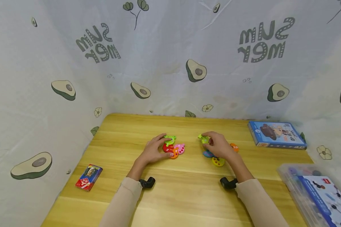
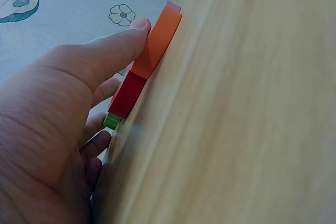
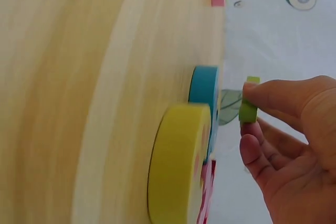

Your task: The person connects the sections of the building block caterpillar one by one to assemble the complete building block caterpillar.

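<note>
Green, flat puzzle piece [image 3: 248, 109] was pinched by the right hand [image 1: 220, 146]; the left hand [image 1: 154, 150], fingers extended, apparently touched the red [image 2: 127, 94] and orange pieces [image 2: 157, 43].

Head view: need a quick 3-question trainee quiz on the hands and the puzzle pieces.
1. True or false: the right hand pinches a green piece.
2. Which thing lies at the table's far right corner? A) blue box B) card pack C) a cup
3. Fill in: the left hand rests on a cluster holding a red piece, an orange piece and a ____ piece.

Key: 1 true; 2 A; 3 pink.
</note>
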`<state>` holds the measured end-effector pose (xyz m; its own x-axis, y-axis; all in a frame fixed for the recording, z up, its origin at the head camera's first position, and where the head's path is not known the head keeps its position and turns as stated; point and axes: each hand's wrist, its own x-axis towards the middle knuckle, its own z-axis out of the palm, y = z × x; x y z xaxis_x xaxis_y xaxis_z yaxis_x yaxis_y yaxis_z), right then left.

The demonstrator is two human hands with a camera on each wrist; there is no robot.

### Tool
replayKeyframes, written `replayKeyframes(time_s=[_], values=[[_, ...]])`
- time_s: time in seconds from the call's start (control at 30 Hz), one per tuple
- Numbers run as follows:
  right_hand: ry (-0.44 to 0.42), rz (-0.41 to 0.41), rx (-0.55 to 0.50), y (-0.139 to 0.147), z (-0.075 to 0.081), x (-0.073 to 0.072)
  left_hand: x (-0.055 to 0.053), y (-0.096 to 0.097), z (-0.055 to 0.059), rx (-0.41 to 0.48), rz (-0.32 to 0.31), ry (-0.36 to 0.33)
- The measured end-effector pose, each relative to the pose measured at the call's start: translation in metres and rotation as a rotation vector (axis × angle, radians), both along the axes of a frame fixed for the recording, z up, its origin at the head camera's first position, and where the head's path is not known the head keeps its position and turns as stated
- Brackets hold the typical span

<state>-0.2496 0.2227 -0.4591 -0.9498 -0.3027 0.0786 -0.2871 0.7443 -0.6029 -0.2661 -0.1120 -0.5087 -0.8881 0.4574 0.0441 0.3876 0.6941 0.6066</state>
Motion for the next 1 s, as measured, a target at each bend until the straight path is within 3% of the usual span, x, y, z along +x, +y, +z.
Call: replayKeyframes(time_s=[0.27, 0.7, 1.0], values=[[0.041, 0.041, -0.002, -0.024, 0.002, 0.002, -0.002, 0.004, 0.002, 0.015, -0.017, 0.004], [-0.025, 0.074, 0.001, -0.061, -0.005, 0.001, -0.001, 0.001, 0.002, 0.017, -0.002, 0.001], [-0.038, 0.1, 0.038, -0.071, -0.007, 0.0, -0.003, 0.0, 0.0, 0.014, -0.003, -0.001]])
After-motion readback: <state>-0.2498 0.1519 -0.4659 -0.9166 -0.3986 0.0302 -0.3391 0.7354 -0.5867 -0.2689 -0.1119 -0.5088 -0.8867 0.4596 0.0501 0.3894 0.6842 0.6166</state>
